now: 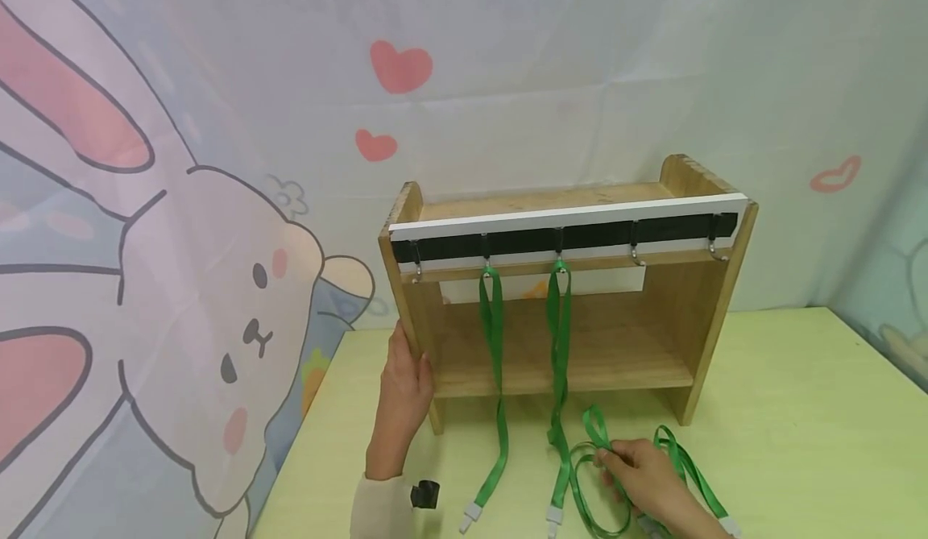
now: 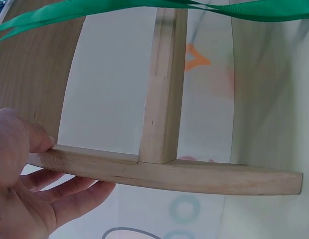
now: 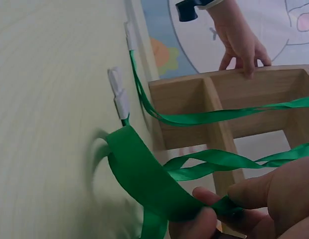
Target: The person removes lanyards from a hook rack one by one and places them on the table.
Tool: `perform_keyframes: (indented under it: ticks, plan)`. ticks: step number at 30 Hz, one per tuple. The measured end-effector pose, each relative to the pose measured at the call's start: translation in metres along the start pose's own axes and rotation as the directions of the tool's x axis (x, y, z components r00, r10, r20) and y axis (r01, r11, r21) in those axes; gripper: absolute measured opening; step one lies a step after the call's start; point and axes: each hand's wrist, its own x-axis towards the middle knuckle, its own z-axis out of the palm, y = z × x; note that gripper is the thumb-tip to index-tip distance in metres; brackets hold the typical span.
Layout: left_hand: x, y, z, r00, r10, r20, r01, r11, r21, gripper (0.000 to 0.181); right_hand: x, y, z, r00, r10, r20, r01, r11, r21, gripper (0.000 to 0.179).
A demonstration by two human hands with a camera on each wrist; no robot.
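Observation:
A wooden shelf [image 1: 565, 337] stands on the table, with a row of metal hooks along its black-and-white front strip [image 1: 522, 239]. Two green lanyards hang from it: one lanyard [image 1: 493, 337] on the second hook from the left, another lanyard [image 1: 559, 346] on the middle hook. My left hand [image 1: 403, 382] grips the shelf's left side panel [image 2: 159, 174], thumb on the inner face and fingers outside. Low in front of the shelf, my right hand [image 1: 641, 474] pinches a looped green lanyard [image 3: 144, 174] between thumb and fingers. Part of that lanyard is hidden by the hand.
One more green lanyard [image 1: 696, 470] lies on the table beside my right hand, its white clip [image 1: 728, 525] toward the front. Hooks at the far left [image 1: 416, 269] and on the right [image 1: 638, 257] hold nothing. A printed cloth [image 1: 544, 80] hangs behind the pale yellow table [image 1: 805, 394].

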Motion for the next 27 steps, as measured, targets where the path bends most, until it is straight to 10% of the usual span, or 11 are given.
perform_keyframes:
  ticks: [27]
  plan:
    - [0.000,0.000,0.000,1.000,-0.018,0.013,0.019,1.000,-0.015,0.062,0.011,0.009,0.024,0.990,0.082,-0.117,-0.110,0.961,-0.254,0.042]
